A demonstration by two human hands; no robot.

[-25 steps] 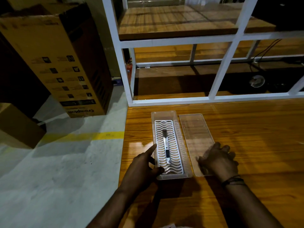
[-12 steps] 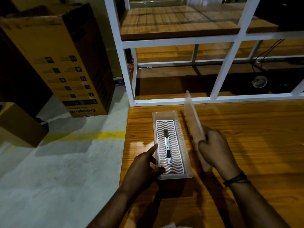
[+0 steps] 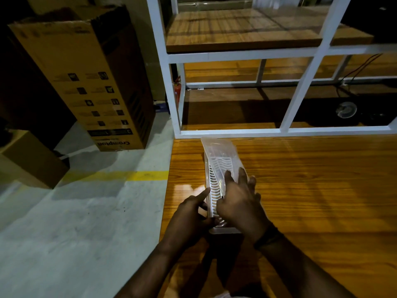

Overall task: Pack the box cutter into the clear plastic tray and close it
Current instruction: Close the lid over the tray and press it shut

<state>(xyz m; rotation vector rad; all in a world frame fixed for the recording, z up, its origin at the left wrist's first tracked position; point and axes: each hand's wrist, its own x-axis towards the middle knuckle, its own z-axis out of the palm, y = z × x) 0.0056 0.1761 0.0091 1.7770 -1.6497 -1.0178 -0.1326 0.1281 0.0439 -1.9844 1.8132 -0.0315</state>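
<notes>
The clear lid (image 3: 221,155) was tilted over the clear plastic tray (image 3: 211,186) on the bench (image 3: 311,190), not yet seated, right hand (image 3: 238,203) fingers grasping it, left hand (image 3: 191,214) bracing the tray's near corner, the box cutter hidden, presumably inside.

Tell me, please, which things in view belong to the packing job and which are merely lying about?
Part of the job:
- clear plastic tray with its white slotted insert
- clear lid, tilted over the tray
- left hand steadying the tray
- right hand bringing the lid over

Lying about:
- tall cardboard box
- smaller carton
- white shelf frame
- black cable
</notes>
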